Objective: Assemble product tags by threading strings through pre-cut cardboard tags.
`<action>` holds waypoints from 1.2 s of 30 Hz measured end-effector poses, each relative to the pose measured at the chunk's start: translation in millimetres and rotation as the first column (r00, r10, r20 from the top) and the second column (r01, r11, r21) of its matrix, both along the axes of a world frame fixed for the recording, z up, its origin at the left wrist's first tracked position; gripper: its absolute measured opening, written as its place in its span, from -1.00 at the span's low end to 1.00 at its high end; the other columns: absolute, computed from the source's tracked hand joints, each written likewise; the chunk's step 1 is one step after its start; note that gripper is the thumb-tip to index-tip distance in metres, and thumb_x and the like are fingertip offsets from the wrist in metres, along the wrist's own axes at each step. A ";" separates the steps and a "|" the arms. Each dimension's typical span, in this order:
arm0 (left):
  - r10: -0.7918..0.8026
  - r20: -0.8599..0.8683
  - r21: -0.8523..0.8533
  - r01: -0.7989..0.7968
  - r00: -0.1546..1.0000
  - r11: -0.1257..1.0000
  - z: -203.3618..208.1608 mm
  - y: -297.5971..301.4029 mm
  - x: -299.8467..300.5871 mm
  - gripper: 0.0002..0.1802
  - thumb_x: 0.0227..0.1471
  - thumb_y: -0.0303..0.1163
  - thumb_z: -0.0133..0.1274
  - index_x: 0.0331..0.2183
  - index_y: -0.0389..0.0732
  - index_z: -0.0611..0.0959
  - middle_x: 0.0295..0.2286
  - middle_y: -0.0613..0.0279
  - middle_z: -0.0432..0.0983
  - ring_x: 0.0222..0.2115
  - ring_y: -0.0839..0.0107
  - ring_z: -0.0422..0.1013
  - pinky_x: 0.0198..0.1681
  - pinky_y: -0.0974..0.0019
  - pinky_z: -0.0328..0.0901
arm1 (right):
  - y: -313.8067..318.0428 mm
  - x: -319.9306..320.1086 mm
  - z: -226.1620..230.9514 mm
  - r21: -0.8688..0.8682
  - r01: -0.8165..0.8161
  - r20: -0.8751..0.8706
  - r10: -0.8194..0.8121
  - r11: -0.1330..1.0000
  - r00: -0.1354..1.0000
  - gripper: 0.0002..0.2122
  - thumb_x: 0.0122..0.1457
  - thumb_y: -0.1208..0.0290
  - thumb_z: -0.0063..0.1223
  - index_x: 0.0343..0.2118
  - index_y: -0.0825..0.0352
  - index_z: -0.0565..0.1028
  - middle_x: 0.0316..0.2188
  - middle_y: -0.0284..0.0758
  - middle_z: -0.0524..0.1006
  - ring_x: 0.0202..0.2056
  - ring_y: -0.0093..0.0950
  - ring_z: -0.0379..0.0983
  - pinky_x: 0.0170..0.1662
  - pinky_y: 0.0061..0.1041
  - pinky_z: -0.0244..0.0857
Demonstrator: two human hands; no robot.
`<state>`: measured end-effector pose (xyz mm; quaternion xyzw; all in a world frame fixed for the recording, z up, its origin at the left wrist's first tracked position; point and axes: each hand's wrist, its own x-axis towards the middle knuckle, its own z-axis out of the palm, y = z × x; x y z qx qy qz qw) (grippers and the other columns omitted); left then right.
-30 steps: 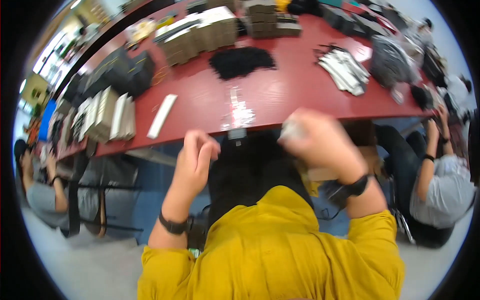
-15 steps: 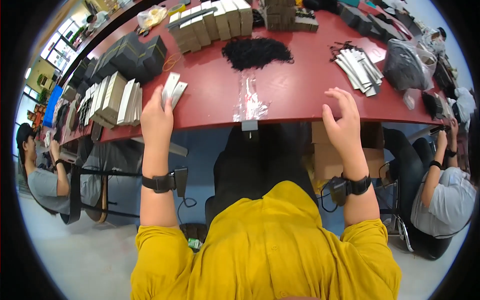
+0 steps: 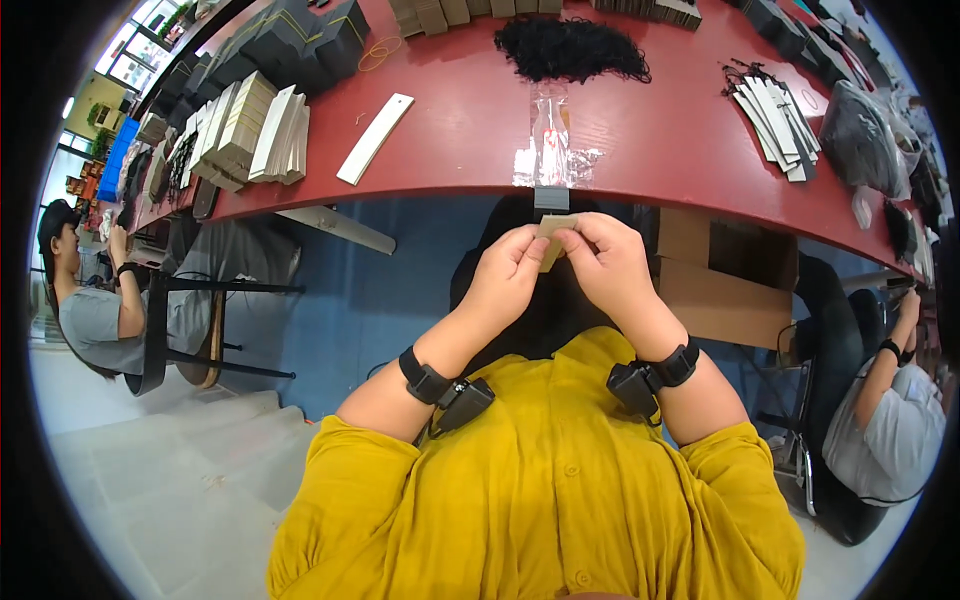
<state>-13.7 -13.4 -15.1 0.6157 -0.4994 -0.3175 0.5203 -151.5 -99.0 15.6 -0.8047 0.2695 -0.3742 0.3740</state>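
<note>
Just in front of the table's near edge, a small beige card tag (image 3: 551,256) is pinched between both my hands. My left hand (image 3: 503,278) has it by thumb and fingers at its left side, and my right hand (image 3: 612,266) grips it from the right. Most of the card is covered by my fingers. Directly beyond it, a small grey block (image 3: 551,198) sticks out from the table edge under clear tape (image 3: 550,130). A single white card tag (image 3: 375,138) with a hole at one end lies on the table to the left.
A heap of black strings (image 3: 570,50) lies on the red table (image 3: 450,130). Stacked card tags (image 3: 240,125) stand at left, near dark wrapped bundles (image 3: 290,45). Strung tags (image 3: 778,125) and a grey plastic bag (image 3: 865,140) are at right. People sit on both sides.
My hands have come together from wide apart, the left one leaving the loose tags with a card. One white tag stays behind there. The view has shifted as well.
</note>
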 end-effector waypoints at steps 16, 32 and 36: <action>-0.069 -0.074 0.106 0.077 0.995 0.991 11.9 -5.2 -2.1 -0.66 0.26 -0.23 -0.20 -0.17 -0.29 0.53 -0.38 0.05 0.55 -0.36 0.34 0.48 -0.26 0.36 0.32 | -5.5 2.6 -4.9 0.202 0.037 -0.075 -0.023 0.979 0.997 -0.83 0.09 0.38 0.09 -0.42 0.42 0.53 -0.51 -0.08 0.50 -0.46 -0.16 0.47 -0.39 -0.38 0.34; -0.142 -0.058 0.154 0.149 0.988 0.977 3.1 -8.2 8.4 -0.64 0.24 -0.23 -0.20 -0.25 -0.32 0.56 -0.37 0.04 0.56 -0.30 0.22 0.50 -0.19 0.30 0.34 | -250.9 94.4 88.6 0.048 -0.214 -0.823 0.160 0.976 0.546 -0.21 -0.22 0.46 0.26 0.20 0.11 0.23 0.23 -0.17 0.15 0.19 -0.11 0.13 0.19 -0.33 0.12; -0.151 0.022 0.182 0.145 0.988 0.972 9.4 -0.1 18.8 -0.65 0.22 -0.21 -0.16 -0.24 -0.31 0.54 -0.39 -0.08 0.53 -0.32 0.03 0.48 -0.24 0.23 0.34 | -191.2 121.7 84.3 -0.288 -0.383 -0.815 -0.015 0.878 0.579 -0.41 -0.06 0.47 0.07 0.13 -0.03 0.33 0.08 -0.24 0.34 0.03 -0.15 0.32 0.08 -0.20 0.25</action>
